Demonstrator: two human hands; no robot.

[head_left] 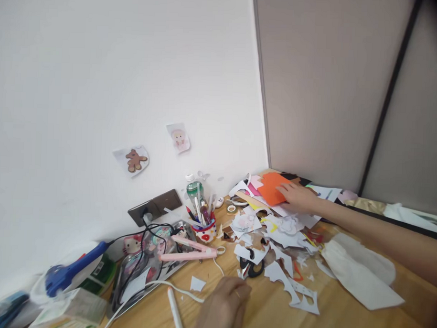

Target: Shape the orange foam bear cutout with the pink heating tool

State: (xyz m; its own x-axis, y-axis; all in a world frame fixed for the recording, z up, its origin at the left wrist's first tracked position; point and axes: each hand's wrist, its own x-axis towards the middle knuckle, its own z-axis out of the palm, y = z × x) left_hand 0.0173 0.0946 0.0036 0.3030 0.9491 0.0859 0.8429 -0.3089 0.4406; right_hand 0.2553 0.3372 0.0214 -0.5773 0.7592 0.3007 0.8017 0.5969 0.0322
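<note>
Both of the person's arms are bare as far as they show, with no sleeve, cuff, watch or bracelet on them. The right hand [299, 196] has no glove and no ring I can make out, and its forearm is uncovered up to the picture's edge. The left hand [223, 305] is also ungloved; it looks blurred, so finer details are lost.

Left hand [223, 305] cut by bottom edge; orange paper [272, 187] partly under right hand [298, 196]
</note>
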